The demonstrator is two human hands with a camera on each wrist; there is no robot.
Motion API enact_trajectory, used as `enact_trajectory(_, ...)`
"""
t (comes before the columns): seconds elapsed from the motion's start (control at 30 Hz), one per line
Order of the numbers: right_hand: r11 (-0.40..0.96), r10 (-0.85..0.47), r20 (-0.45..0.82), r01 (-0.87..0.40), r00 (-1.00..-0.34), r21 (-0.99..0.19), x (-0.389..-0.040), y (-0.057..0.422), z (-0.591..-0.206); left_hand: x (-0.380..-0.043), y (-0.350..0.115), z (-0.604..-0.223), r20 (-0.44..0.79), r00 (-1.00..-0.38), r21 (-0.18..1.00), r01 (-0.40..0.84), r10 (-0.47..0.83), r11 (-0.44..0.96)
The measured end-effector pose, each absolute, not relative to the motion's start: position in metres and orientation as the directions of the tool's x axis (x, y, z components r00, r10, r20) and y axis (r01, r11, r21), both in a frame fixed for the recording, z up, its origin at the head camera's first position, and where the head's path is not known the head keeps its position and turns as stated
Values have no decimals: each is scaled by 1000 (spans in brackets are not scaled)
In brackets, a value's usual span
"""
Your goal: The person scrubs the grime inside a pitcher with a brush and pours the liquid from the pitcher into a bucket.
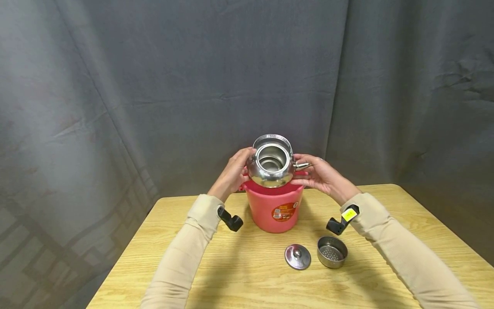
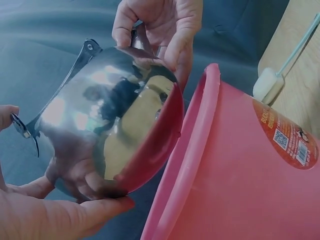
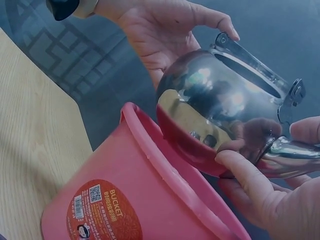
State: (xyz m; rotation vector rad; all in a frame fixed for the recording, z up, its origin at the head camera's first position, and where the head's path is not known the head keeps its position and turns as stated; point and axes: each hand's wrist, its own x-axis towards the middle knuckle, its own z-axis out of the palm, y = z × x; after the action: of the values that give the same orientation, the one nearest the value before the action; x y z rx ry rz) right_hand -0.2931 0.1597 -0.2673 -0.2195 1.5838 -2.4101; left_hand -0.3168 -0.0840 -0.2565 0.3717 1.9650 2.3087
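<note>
A shiny steel teapot (image 1: 266, 178) is held up over the pink bucket (image 1: 266, 210), its open mouth tilted toward the head camera. My left hand (image 1: 233, 171) grips the side away from the spout, its thumb by the handle hinge and its fingers under the body. On the other side my right hand (image 1: 323, 174) holds it at the spout (image 3: 292, 157), fingers beneath the body. The hoop handle (image 1: 272, 137) stands behind the mouth. In both wrist views the teapot's round body overlaps or sits close to the bucket's rim (image 3: 165, 172).
On the wooden table (image 1: 231, 274), a steel lid (image 1: 297, 256) with a knob lies beside a perforated steel strainer cup (image 1: 332, 251). A pale rounded piece (image 2: 268, 85) on a thin light-blue stick shows past the bucket in the left wrist view. Grey curtain (image 1: 216, 77) hangs behind.
</note>
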Motion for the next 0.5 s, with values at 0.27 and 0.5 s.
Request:
enact_trajectory(0.27, -363, -260, 31, 68, -965, -929, -294, 160, -268, -314, -86, -255, 90, -969, 993, 68, 231, -101)
enact_trajectory(0.5, -327, -246, 52, 32, -968, -944, -296, 160, -271, -314, -86, -256, 61, -970, 995, 39, 234, -96)
